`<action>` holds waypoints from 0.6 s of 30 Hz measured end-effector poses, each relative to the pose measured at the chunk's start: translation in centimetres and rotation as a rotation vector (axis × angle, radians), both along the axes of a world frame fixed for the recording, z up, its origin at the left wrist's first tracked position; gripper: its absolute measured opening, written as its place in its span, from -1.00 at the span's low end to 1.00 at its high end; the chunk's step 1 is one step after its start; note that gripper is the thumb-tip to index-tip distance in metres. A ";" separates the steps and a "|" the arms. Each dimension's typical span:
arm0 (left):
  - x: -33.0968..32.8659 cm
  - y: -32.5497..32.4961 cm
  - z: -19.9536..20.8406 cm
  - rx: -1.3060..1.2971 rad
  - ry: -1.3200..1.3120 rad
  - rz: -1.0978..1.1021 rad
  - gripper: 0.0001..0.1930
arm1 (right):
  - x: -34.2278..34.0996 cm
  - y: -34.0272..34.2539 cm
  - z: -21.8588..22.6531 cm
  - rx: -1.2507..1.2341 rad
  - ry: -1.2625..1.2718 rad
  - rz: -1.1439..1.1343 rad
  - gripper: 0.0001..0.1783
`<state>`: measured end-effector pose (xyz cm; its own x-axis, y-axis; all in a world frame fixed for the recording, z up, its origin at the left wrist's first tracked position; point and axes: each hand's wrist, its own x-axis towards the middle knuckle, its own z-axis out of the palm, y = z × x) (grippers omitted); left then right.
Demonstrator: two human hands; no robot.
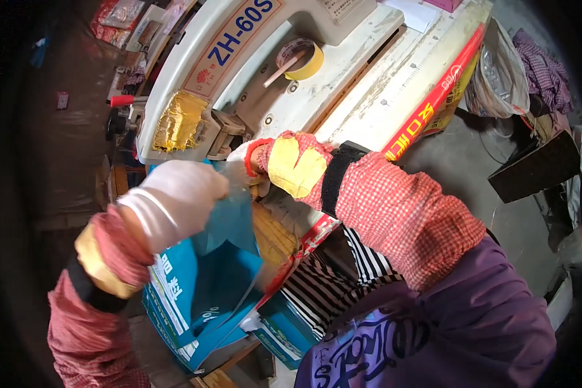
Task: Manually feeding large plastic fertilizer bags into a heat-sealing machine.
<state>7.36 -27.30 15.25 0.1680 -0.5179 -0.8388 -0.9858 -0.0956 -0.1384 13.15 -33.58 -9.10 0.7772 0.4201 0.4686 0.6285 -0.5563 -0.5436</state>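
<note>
So both hands are on the top edge of a blue bag [223,258], right under the head of a white sealing machine [252,71]. The left hand [174,200], in a white glove, is closed around the bag's upper edge on the left, pinching the plastic. The right hand [271,165], in a glove with a yellow patch on the back and a red cuff, grips the same edge on the right, fingers curled in and mostly hidden behind the bag, just below the machine's jaw area. The bag hangs down between the two hands, mouth up at the machine, its lower part down near the person's lap with white print on the side. Both forearms wear red checked sleeves [401,213] with black bands at the wrists. There's a patch of gold tape [178,119] stuck on the front of the machine, left of the metal part the bag sits under. On top of the machine lies a roll of yellow tape [302,58] with a stick through it. A long red and yellow box [433,110] runs along the edge of the counter [394,71] to the right of the right hand. Further right a clear plastic bag [498,71] and some purple checked cloth [546,71] sit well apart from the hands.
</note>
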 end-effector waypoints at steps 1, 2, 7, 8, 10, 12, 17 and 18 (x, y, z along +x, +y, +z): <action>0.1 0.8 -1.2 -0.114 0.060 -0.188 -0.82 | 0.0 0.4 1.8 -0.087 0.263 -0.173 -0.75; -0.6 0.9 -1.8 -0.228 0.127 -0.377 -0.76 | -0.3 0.7 3.0 -0.173 0.534 -0.346 -0.74; -7.0 1.6 1.1 0.512 0.049 -0.141 -0.26 | -0.7 3.0 3.7 -0.484 0.162 -0.265 -0.79; -7.3 1.8 1.9 0.663 -0.116 -0.066 -0.28 | -0.3 3.6 3.5 -0.409 0.156 -0.237 -0.75; -5.8 1.8 4.0 0.599 -0.315 0.077 -0.37 | -0.2 1.9 1.7 -0.221 0.190 -0.202 -0.65; -3.6 3.4 5.7 0.471 -0.413 0.116 -0.50 | -0.1 -0.1 -0.6 0.032 0.213 -0.085 -0.56; -13.0 8.0 5.0 0.806 -0.147 -0.133 -0.80 | 1.0 1.2 1.0 0.396 0.430 0.197 -0.49; -13.8 7.4 3.9 0.814 -0.016 -0.236 -0.83 | 0.2 4.9 5.2 -0.164 0.553 -0.508 -0.58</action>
